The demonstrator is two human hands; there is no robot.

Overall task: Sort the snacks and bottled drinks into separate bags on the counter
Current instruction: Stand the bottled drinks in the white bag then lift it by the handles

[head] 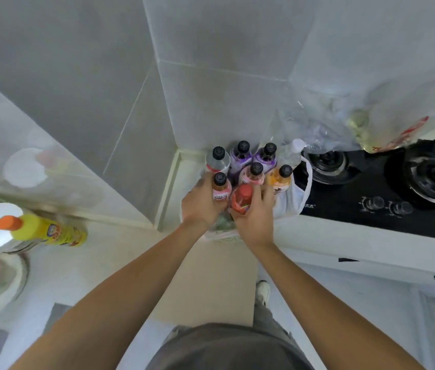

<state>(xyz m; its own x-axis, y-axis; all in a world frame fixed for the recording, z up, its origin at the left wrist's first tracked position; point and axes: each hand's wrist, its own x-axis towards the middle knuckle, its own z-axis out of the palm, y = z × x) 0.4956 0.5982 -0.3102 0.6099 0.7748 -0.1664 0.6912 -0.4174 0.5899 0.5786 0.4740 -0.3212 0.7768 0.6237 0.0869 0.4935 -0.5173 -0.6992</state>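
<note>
At the counter corner beside the black stove point(371, 217), bottled drinks point(253, 166) stand clustered in a white bag point(298, 201) — labels too blurred to read. Left hand point(201, 205) grips a pink-labelled bottle point(221, 186); right hand point(255, 217) grips the red-capped bottle point(241, 198).

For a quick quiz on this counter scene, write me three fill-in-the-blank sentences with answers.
1. The right hand grips the bottle with the ____ cap.
2. The two bottles with purple labels have ____ caps.
3. The yellow bottle at the left has an ____ cap.

Answers: red; black; orange
</note>
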